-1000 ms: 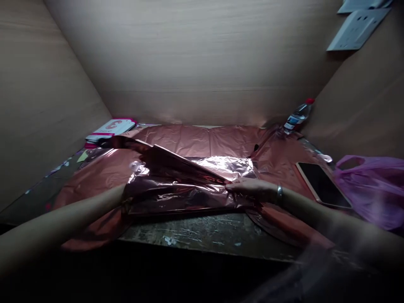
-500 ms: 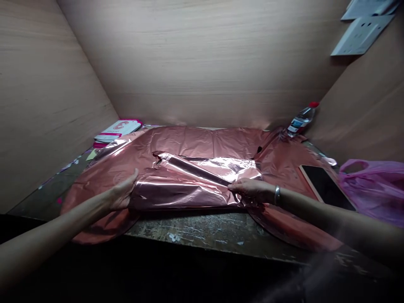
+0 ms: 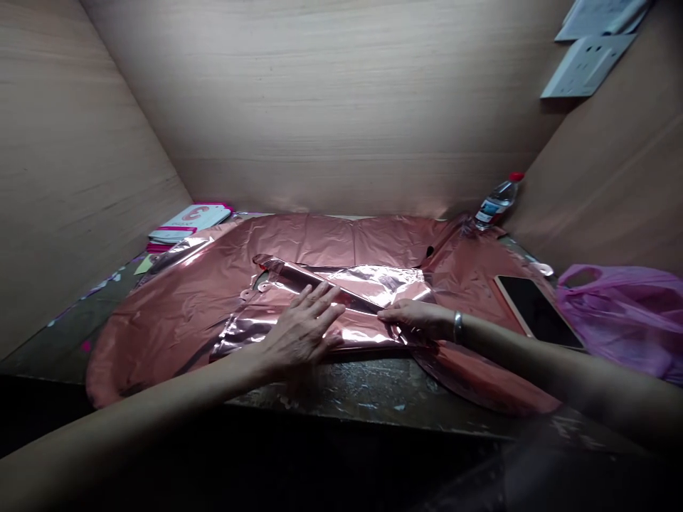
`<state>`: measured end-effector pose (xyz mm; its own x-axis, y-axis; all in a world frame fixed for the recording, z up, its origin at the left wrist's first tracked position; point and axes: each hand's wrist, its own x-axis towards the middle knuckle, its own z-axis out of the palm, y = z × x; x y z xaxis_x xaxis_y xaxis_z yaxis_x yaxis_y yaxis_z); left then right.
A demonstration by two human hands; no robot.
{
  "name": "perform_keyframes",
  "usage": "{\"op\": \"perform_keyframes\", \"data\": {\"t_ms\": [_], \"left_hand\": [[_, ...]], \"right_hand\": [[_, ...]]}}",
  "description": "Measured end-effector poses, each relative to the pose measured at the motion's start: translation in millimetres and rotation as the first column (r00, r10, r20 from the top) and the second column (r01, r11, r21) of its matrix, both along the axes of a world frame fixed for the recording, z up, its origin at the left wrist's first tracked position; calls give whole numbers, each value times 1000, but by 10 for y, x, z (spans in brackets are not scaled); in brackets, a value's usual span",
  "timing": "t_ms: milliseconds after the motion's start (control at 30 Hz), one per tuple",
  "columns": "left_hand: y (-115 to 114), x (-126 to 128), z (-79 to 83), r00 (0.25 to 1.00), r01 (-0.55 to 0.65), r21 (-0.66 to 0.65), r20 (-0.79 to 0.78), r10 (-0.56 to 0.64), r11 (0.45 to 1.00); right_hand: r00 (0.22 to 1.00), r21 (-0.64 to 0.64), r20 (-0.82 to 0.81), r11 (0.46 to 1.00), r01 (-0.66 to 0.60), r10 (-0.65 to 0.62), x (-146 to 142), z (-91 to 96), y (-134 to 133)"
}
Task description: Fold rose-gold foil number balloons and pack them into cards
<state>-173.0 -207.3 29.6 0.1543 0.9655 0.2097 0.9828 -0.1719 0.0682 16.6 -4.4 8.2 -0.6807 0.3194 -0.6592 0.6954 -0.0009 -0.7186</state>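
A stack of cards (image 3: pixel 189 219) lies far left on the table (image 3: pixel 363 398); the pink foil sheet (image 3: pixel 176 306) spreads across the middle, its near part folded over; the left hand (image 3: pixel 302 331) presses flat on that fold, fingers wide. The right hand (image 3: pixel 416 318) pinches the fold's end, fingers close together; a phone (image 3: pixel 536 311) and a pink bag (image 3: pixel 624 320) lie further right.

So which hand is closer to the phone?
Right. The right hand rests on the foil, just left of the phone and apart from it; the left hand lies flat on the foil farther left.
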Motion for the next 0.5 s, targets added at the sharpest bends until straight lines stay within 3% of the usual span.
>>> {"op": "perform_keyframes", "data": {"t_ms": [167,267,333,367,400,433,500], "left_hand": [[230,-44,-360,994,-99,-300,22,110,949],[220,-89,-485,992,-116,-332,14,128,936],[204,-103,-521,990,-133,-320,10,143,938],[198,-108,-531,988,-141,-313,14,153,939],[194,-113,-538,987,-145,-306,21,159,941],[192,-116,-543,986,-145,-299,31,162,943],[191,-119,-554,986,-135,-282,52,156,950]], "right_hand": [[999,50,35,998,-35,33,-47,-49,21],[995,99,55,991,-88,82,-69,-42,86],[993,269,36,956,-119,113,-36,24,130],[992,418,12,901,-117,123,3,71,139],[991,583,-25,807,-95,134,57,121,132],[985,732,-74,679,-51,154,126,165,106],[953,893,-149,450,14,265,287,204,-4]]}}
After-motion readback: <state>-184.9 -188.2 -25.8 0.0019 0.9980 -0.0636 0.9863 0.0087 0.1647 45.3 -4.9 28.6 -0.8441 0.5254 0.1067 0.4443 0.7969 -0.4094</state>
